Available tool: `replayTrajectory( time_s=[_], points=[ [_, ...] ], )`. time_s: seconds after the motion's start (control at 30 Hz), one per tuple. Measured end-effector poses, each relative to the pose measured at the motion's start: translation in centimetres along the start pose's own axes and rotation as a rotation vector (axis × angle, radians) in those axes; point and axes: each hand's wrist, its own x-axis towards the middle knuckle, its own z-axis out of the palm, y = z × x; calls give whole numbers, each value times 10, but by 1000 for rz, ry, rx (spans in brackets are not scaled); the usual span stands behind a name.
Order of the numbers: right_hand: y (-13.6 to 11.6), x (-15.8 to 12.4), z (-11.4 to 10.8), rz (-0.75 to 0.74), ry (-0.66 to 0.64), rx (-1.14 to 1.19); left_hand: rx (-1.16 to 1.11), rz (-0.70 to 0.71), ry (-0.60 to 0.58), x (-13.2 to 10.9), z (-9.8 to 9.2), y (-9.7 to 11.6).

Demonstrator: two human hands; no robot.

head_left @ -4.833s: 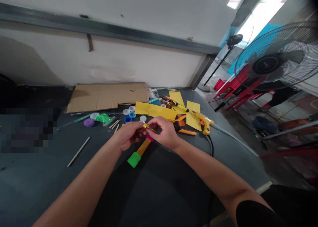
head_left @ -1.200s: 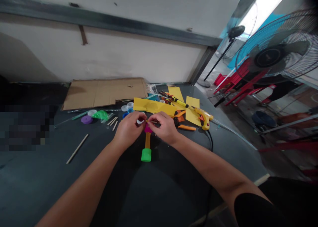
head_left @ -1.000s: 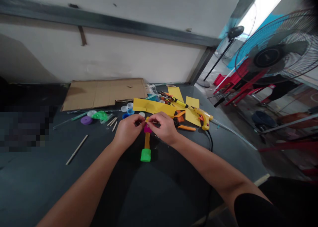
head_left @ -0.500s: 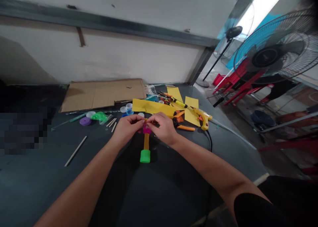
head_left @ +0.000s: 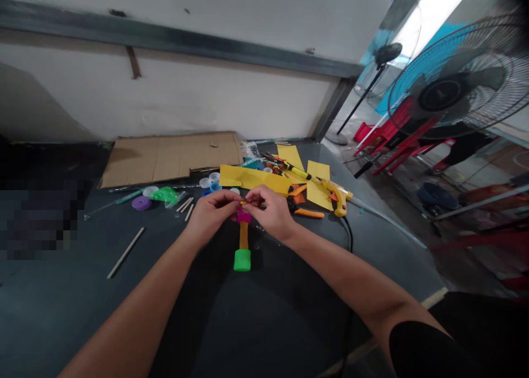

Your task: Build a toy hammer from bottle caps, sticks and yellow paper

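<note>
My left hand [head_left: 214, 214] and my right hand [head_left: 268, 212] meet over the dark table top [head_left: 289, 290], their fingertips pinching a small yellow piece [head_left: 248, 203]. Just below it sits a magenta block [head_left: 243, 217]. From that block an orange-yellow stick [head_left: 243, 240] runs towards me and ends in a bright green block [head_left: 242, 260]. The fingers partly hide the small piece, so its exact shape cannot be made out. Orange-handled pliers [head_left: 300, 213] lie close to my right hand.
Yellow paper sheets [head_left: 254, 179], a yellow glue gun [head_left: 338, 199] with its black cord, bottle caps [head_left: 209, 183], a purple disc [head_left: 141, 203], wooden sticks [head_left: 126, 252] and cardboard [head_left: 169, 160] lie on the table. Beyond its right edge stand a fan [head_left: 444, 94] and red chairs [head_left: 397, 138].
The stick with the green block has swung from pointing lower left to pointing straight at me. My hands have closed in together over the magenta block.
</note>
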Motion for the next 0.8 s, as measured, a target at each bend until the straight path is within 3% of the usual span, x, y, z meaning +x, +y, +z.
replayTrajectory(
  time_s=[0.53,0.8],
  points=[
    [6,0,-1,-346,-24,-107,-42,10,-32,1,-5,-5],
    [1,-1,-4,-306,-54,-102,183,121,-38,1,-7,-5]
  ],
)
